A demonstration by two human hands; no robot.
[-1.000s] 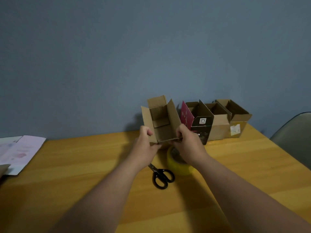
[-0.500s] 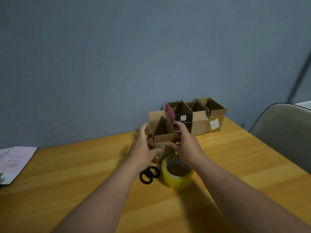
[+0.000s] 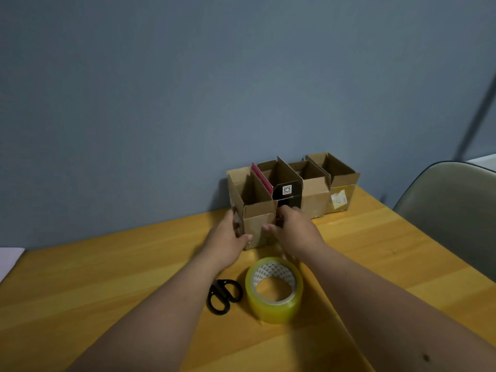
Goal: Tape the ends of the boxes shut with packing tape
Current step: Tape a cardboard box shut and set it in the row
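Now, from the head view, both hands flank the leftmost box (image 3: 259, 218), which stands upright on the surface (image 3: 112, 277) near its far edge, at the left end of a row of four boxes against the wall (image 3: 188, 89). The left hand (image 3: 228, 238) lies along the box's left side with the thumb across its front; the right hand (image 3: 291, 230) holds the right side, thumb also on the front. Each grip looks like a light clasp on the box, though how the far fingers lie is hidden. All four boxes have their top flaps standing open, and no fresh tape shows on any top. The tape (image 3: 274, 289) lies flat toward the near edge, between the forearms and apart from both hands, with scissors (image 3: 224, 295) just beside it on the left. A chair (image 3: 453, 210) stands off the right edge.

Judging from this, the top ends are unsealed: flaps remain to be folded, tape drawn, cut and pressed down on each box.
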